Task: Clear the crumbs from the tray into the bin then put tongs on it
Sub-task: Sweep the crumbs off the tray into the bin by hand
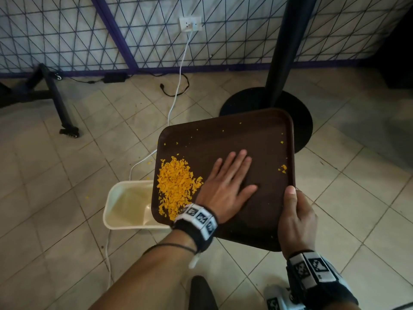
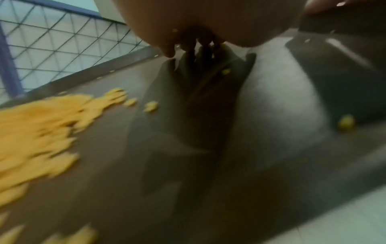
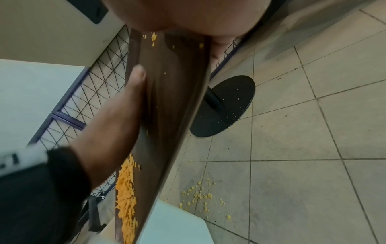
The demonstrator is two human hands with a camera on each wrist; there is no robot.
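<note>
A dark brown tray (image 1: 257,133) hangs in the air above the floor, tilted down to the left. My right hand (image 1: 296,220) grips its near right edge, thumb on top. My left hand (image 1: 228,182) lies flat on the tray with straight fingers, just right of a heap of orange crumbs (image 1: 176,184) piled by the tray's left edge. A few loose crumbs (image 1: 283,168) lie near the right rim. A cream bin (image 1: 125,206) stands on the floor under the tray's left edge. In the right wrist view the tray (image 3: 167,102) shows edge-on with the crumbs (image 3: 125,194) low. No tongs in view.
A black table pole with a round base (image 1: 297,113) stands behind the tray. A white cable (image 1: 178,86) runs from a wall socket across the tiled floor past the bin. Spilled crumbs (image 3: 198,194) lie on the tiles. A black scooter (image 1: 55,101) leans at the left.
</note>
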